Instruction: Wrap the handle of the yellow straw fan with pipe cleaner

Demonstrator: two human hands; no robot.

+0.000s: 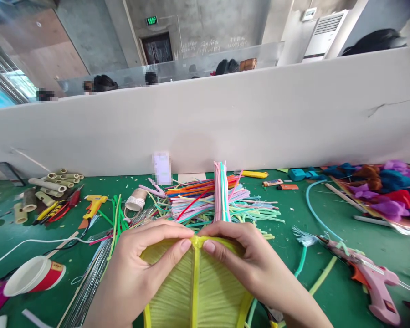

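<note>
A yellow-green translucent leaf-shaped piece (212, 282) stands up in front of me. It has fine pleat-like lines, a thick yellow rim and a yellow rib down its middle. My left hand (141, 262) pinches its top edge between thumb and fingers, just left of where the rib meets the rim. On the other side of that joint, my right hand (254, 259) pinches the same edge. Both thumbs lie on the near face. The lower part runs out of the picture. Behind the hands lies a heap of coloured pipe cleaners (198, 196), with a pink and mint bundle (221, 191) across it.
On the green table (280, 250), a pink glue gun (369, 278) lies right and a yellow glue gun (94, 205) left. A paper cup (34, 275), pliers (56, 207), bamboo tubes (56, 184) and wires (90, 273) are at left. A white partition (259, 118) stands behind.
</note>
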